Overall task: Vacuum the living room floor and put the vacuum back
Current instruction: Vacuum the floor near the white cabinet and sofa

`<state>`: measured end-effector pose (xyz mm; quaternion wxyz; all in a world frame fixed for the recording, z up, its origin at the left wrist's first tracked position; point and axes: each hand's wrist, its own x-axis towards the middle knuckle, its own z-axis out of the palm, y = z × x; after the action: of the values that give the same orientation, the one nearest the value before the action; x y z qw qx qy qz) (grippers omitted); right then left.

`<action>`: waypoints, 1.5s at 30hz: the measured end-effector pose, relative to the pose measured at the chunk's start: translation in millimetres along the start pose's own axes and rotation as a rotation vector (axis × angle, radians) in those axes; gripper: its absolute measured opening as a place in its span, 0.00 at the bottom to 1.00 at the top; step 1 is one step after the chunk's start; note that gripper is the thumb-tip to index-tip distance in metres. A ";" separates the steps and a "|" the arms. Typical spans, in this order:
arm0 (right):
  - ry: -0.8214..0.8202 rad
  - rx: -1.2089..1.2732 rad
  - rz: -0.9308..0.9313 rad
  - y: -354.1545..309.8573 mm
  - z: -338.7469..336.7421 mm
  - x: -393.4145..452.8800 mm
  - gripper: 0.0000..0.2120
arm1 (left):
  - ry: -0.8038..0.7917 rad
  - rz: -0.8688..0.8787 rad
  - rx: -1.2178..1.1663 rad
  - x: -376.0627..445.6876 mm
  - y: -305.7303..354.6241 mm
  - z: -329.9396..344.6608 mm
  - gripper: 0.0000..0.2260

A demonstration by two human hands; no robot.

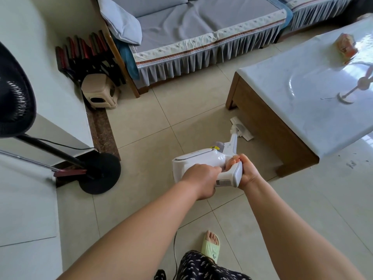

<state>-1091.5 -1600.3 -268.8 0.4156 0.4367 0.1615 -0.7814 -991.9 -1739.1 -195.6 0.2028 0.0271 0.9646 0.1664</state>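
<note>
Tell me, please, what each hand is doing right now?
Left hand: closed on the vacuum body.
Right hand: closed around the vacuum's handle.

Glossy plastic vacuum (196, 161); wooden, glossy-topped table (268, 118).

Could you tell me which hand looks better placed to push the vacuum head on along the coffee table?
Probably the right hand: it wraps the vacuum handle on the coffee table side. The left hand only steadies the body.
</note>
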 end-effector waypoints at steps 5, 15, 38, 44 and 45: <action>0.019 -0.008 -0.015 -26.1 4.1 4.5 0.12 | -0.001 0.005 -0.012 25.0 9.8 -3.8 0.10; 0.009 -0.044 0.060 -27.6 22.0 22.6 0.09 | 0.024 -0.075 -0.025 25.3 -2.2 -15.7 0.13; -0.002 -0.237 0.191 212.4 -31.1 -15.2 0.10 | 0.070 -0.273 -0.021 -216.3 -62.4 42.6 0.11; 0.001 -0.308 0.209 280.7 -59.2 -29.4 0.10 | 0.079 -0.341 -0.051 -294.9 -65.5 62.0 0.11; 0.000 -0.314 0.213 289.1 -63.7 -31.4 0.10 | 0.077 -0.345 -0.052 -304.0 -65.5 65.1 0.11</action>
<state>-819.4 -1719.3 -247.3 0.5589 0.3809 0.2344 -0.6983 -686.3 -1817.2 -157.3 0.1920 -0.1505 0.9573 0.1551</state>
